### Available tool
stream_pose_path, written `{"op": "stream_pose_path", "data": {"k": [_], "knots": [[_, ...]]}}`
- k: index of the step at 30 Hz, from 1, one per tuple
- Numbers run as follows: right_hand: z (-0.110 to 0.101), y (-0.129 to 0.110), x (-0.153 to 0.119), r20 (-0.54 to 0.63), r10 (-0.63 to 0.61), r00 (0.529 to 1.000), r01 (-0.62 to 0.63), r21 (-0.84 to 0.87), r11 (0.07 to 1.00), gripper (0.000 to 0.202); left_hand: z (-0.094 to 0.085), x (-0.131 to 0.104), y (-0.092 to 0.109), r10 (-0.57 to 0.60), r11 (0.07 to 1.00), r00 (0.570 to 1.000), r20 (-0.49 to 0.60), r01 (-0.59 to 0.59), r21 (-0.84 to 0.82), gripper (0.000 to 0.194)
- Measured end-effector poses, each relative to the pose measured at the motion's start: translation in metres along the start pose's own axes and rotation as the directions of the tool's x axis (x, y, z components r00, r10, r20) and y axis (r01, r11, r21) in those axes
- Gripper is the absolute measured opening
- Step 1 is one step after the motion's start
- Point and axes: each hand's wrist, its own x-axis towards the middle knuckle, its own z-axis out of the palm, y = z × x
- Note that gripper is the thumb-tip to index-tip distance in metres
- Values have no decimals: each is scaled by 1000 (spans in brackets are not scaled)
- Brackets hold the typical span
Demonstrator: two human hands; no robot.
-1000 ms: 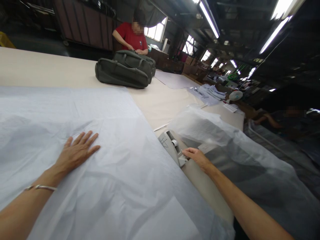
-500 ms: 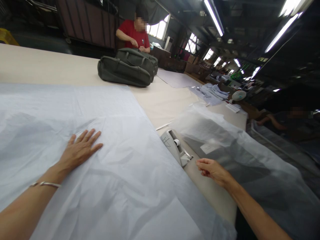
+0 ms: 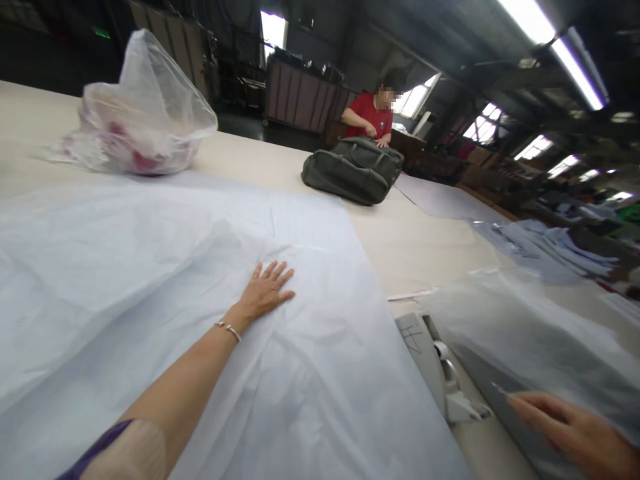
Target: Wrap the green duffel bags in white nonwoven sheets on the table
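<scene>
My left hand lies flat with fingers spread on a large, wrinkled, whitish plastic sheet that covers the near part of the table. A bracelet circles that wrist. At the right, my right hand, slightly blurred, pinches a small clear strip that looks like a piece of tape. Between the hands, at the sheet's right edge, stands a grey tape dispenser with dark marks written on its side. Its front end is near my right fingertips, apart from them.
A clear plastic bag with reddish contents sits at the far left. Dark green bags lie across the table, where a person in red works. Translucent plastic and papers lie at the right.
My view has swung left, bringing the clear bag into sight. My right hand has moved away from the dispenser's front, rightward, with the clear strip. My left hand stays flat on the sheet.
</scene>
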Motion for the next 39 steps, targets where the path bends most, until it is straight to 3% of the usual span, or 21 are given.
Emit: {"op": "stream_pose_path", "data": {"k": [3,5,7,9,12,16,21,28,31,35,39], "knots": [[26,-131,-12,130,-242,962,230,101,968,37,3,-2,0,-6,1000,1000,-27,5,-18,59],[65,-221,-12,218,-425,879,380,219,898,35,5,-3,0,4,1000,999,-51,-5,-20,59],[112,-294,0,293,-537,791,442,332,833,29,7,-4,0,15,1000,998,-65,-16,-19,60],[160,-346,21,327,-569,755,453,367,813,23,9,-4,0,17,1000,997,-76,-18,-20,61],[218,-389,58,361,-530,768,464,257,848,19,13,-4,-1,11,999,995,-97,-14,-29,62],[257,-411,99,376,-451,809,455,83,887,18,17,-4,-1,13,999,993,-114,-17,-38,64],[272,-417,124,394,-365,843,450,-146,881,28,14,-5,1,-2,997,995,-103,-6,-80,65],[276,-435,133,388,-329,861,471,-363,804,23,14,-4,2,-5,994,994,-113,-7,-106,64],[275,-434,132,329,-333,884,453,-424,784,41,16,-5,1,-3,994,994,-111,-9,-109,65],[266,-414,127,251,-331,910,412,-450,792,76,14,-5,2,-8,994,994,-111,-4,-109,64],[252,-405,124,130,-374,918,396,-323,860,81,11,-5,3,-8,992,994,-111,-6,-126,63]]}}
